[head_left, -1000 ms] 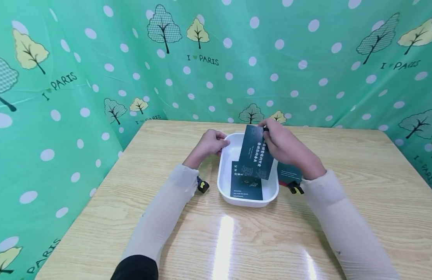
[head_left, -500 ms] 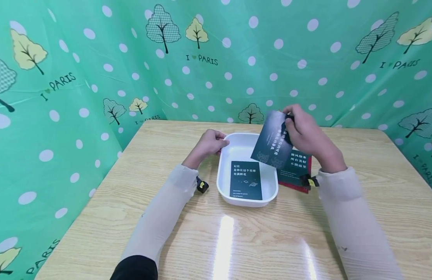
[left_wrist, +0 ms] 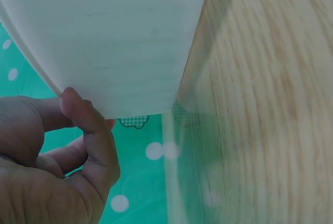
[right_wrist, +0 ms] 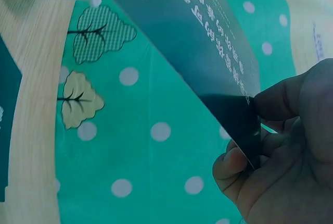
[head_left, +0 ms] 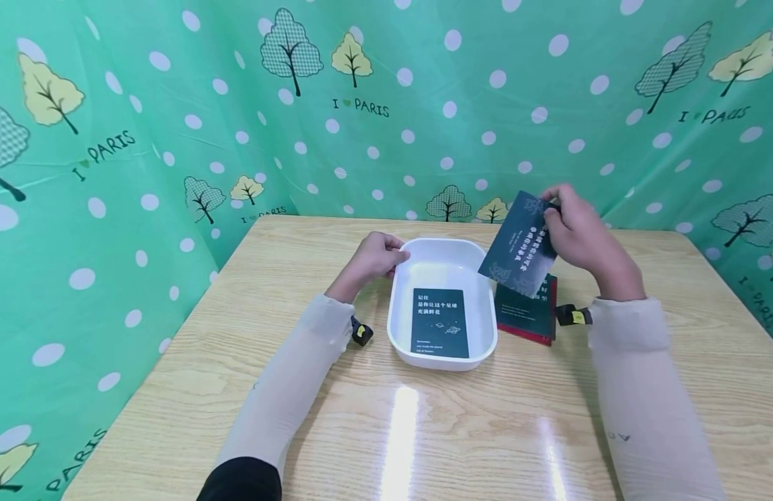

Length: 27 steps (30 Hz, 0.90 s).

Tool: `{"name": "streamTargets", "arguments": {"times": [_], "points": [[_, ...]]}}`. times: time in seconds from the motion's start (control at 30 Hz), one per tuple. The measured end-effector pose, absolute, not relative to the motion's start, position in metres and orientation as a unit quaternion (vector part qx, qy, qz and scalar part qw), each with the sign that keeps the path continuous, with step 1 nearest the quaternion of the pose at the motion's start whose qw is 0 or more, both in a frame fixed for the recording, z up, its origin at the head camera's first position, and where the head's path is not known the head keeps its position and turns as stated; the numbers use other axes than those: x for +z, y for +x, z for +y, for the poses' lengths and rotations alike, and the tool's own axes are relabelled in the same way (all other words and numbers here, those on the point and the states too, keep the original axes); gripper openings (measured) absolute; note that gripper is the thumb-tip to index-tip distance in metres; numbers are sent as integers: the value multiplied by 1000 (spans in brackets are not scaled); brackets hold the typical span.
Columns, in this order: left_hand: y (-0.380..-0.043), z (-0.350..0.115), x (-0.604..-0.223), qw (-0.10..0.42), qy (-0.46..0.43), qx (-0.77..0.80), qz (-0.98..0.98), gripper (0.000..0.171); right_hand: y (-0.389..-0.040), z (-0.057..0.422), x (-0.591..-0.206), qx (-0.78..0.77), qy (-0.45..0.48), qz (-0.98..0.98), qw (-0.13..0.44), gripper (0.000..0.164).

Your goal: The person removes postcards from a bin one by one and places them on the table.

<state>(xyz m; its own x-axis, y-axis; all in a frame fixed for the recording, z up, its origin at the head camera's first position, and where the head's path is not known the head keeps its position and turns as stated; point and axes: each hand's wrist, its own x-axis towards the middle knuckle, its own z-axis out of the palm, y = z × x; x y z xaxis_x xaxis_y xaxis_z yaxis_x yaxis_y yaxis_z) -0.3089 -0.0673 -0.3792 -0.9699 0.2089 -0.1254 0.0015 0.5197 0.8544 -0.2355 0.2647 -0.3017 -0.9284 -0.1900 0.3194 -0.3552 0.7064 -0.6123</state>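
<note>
My right hand pinches a dark green card with white lettering by its edge. It is raised and tilted above a small stack of cards, dark green on top with red showing beneath, right of the white plastic basin. Another dark green card, printed with white text and small planets, lies flat in the basin. At the basin's upper left corner, my left hand grips the rim between thumb and fingers. The right wrist view shows the thumb and fingers on either side of the held card.
The basin and stack stand on a light wood-grain table. A green curtain with white dots and tree prints hangs behind the table and along its left side. Black straps circle both wrists.
My right hand has carried the dark green card from over the basin up and right, above the stack, turning it as it moves. My left hand stays on the rim.
</note>
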Motion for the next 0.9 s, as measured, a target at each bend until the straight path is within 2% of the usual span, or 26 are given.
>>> {"name": "streamTargets", "arguments": {"times": [0.53,0.9], "points": [[-309,-67,-380,108,59,490,863,23,-253,299,-334,343,62,-936,43,41],[-308,-66,-378,111,51,488,864,24,-265,290,-355,301,78,-950,-27,33]]}}
